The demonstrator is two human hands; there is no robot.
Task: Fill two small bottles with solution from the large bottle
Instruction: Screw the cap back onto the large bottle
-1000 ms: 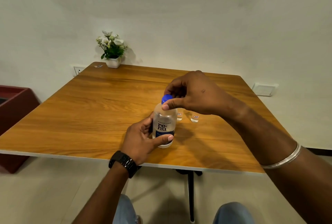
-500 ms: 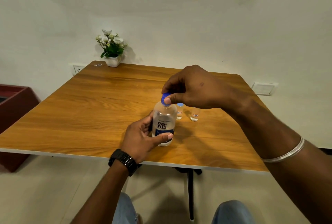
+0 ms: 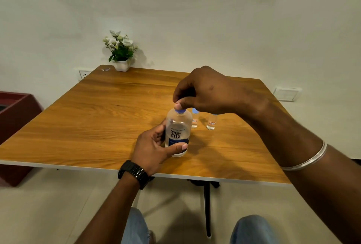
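Plain off-white wall behind, wooden table [image 3: 97, 118] with a white edge on a black leg, tiled floor below. Large clear solution bottle [image 3: 178, 133], "re-nu" label with a blue band, stands upright on the table near the front edge, roughly centre. Left hand [image 3: 154, 149] has its grip on the lower body of the bottle: thumb across the front near the base, fingers curled round the left and back side, palm against it. Black watch [image 3: 134, 173] on that wrist. Right hand [image 3: 203, 91] comes in from the right and sits directly over the bottle top, thumb and fingers curled, pinching the blue cap [image 3: 179, 111]; only the cap's lower rim shows under the thumb, so can't tell whether it's seated on the neck or loose. Silver bangle [image 3: 304, 158] on the right forearm. Two small clear bottles stand upright just behind and right of the large one, apart from both hands: nearer small bottle [image 3: 194, 118] with a pale blue cap, almost touching the large bottle's shoulder in this view; farther small bottle [image 3: 212, 122] a bit further right with a small label, its top partly hidden under the right wrist. Fill level in either is too small to read. White potted plant [image 3: 121, 52] at the far left corner of the table. Wall socket [image 3: 84, 73] to its left, switch plate [image 3: 286, 93] on the right wall, dark red box [image 3: 15, 114] on the floor at left. Knees in blue jeans at the bottom.
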